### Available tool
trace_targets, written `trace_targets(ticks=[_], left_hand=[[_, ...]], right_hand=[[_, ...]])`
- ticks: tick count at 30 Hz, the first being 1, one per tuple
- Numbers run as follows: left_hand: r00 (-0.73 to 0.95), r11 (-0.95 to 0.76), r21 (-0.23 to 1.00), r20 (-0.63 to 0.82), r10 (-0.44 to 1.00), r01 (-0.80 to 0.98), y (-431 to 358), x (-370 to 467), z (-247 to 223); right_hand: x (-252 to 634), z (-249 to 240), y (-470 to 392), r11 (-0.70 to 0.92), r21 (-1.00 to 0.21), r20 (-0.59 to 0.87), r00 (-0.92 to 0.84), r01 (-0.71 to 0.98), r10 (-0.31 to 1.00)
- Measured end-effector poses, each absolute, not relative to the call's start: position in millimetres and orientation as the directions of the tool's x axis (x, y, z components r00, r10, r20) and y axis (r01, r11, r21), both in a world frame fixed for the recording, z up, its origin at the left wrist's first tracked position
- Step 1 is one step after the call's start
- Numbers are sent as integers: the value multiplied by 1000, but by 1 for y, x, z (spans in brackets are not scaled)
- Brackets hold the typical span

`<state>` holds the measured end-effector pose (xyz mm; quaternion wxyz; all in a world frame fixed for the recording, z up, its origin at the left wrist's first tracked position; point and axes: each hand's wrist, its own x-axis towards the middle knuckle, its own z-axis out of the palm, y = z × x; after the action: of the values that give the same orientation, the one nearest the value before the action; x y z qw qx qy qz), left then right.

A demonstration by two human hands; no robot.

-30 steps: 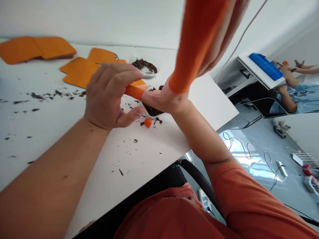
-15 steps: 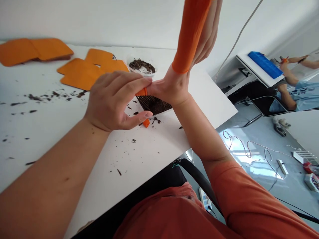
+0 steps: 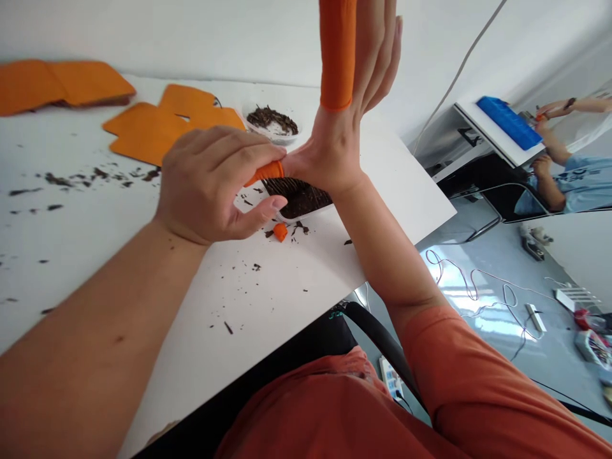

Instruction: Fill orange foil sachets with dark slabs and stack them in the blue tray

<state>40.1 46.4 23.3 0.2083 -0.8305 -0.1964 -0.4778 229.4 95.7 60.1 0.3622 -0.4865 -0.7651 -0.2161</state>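
Observation:
My left hand [image 3: 205, 185] pinches an orange finger cot [image 3: 266, 172] on the thumb of my right hand [image 3: 337, 150]. Its fingers hide part of the cot, while its own thumb sticks out below. My right hand is raised with its fingers stretched upward, and a second orange cot [image 3: 337, 57] covers its index finger. Under the hands lies a clear box [image 3: 289, 218] holding dark, thin shreds, partly hidden by my right hand. A small crumpled orange piece [image 3: 280, 232] rests beside the box's near edge.
Behind the hands stands a clear round bowl [image 3: 282, 140] of dark shreds. Flat orange pieces [image 3: 157, 131] and an orange stack [image 3: 90, 83] lie left. Dark scraps dot the white table [image 3: 268, 344]. Right, a person in light blue [image 3: 574, 182] sits near a blue tray [image 3: 509, 121].
My right hand has shifted a little left and stands more upright. My left hand has moved slightly left with it, still pinching the cot, more of which now shows.

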Motion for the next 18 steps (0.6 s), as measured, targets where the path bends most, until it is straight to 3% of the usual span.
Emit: trace_targets(ticks=[3, 7, 13, 18], left_hand=[[461, -825, -160, 878, 132, 542, 49, 36, 21], [476, -811, -156, 864, 164, 564, 52, 30, 19], [488, -834, -116, 851, 197, 539, 51, 30, 19], [449, -860, -121, 883, 134, 495, 50, 33, 22]], right_hand=[[220, 60, 90, 291, -29, 869, -119, 956, 480], [223, 63, 74, 360, 93, 827, -273, 928, 492], [213, 59, 79, 361, -85, 804, -150, 929, 576], [210, 59, 89, 377, -69, 823, -162, 924, 545]])
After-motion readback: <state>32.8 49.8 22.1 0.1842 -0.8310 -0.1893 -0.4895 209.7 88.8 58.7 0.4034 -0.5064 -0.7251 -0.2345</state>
